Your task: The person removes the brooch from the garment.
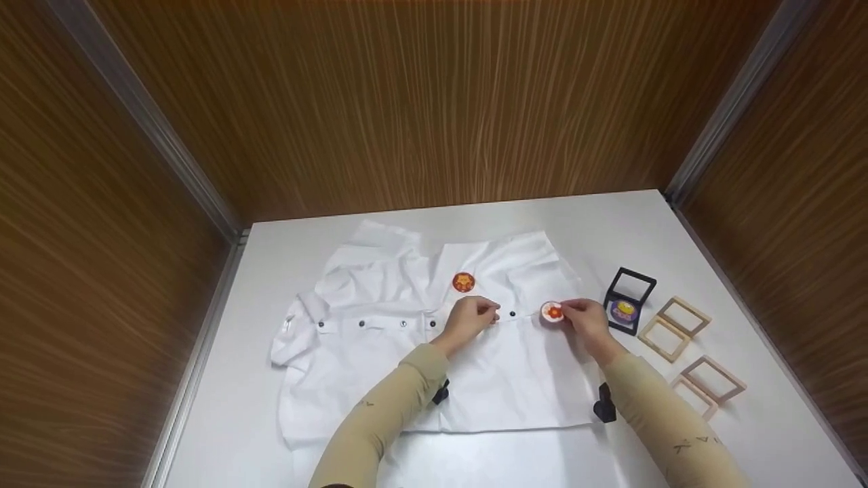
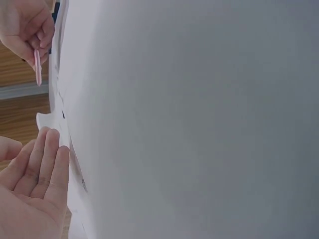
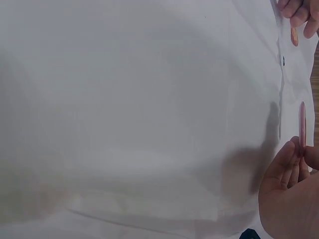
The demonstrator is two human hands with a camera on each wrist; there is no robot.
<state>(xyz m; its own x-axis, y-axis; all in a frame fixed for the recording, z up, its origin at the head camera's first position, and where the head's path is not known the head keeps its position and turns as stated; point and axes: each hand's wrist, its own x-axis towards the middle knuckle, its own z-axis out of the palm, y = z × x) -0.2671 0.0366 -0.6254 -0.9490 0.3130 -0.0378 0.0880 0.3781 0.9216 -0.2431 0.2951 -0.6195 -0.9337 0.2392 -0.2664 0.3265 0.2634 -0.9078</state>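
Observation:
A white short-sleeved shirt (image 1: 380,379) lies spread on the white table, a row of dark buttons crossing its middle. In the head view my right hand (image 1: 588,322) pinches a round white badge (image 1: 552,312) with a red-orange flower by its right edge, above the shirt's right part. The right wrist view shows that badge (image 3: 302,124) edge-on between thumb and fingers. Over the button row, my left hand (image 1: 469,320) holds nothing; its fingers (image 2: 42,164) are fairly straight in the left wrist view. A red round badge (image 1: 464,282) with a yellow figure sits on the shirt beyond it.
Right of the shirt, a black hinged case (image 1: 634,285) holds a purple-and-yellow badge (image 1: 623,310). Near it stand an open tan case (image 1: 686,316) and a pinkish one (image 1: 713,377). Black objects (image 1: 603,404) show by the shirt's lower edge. Wood-grain panels (image 1: 447,108) enclose the table.

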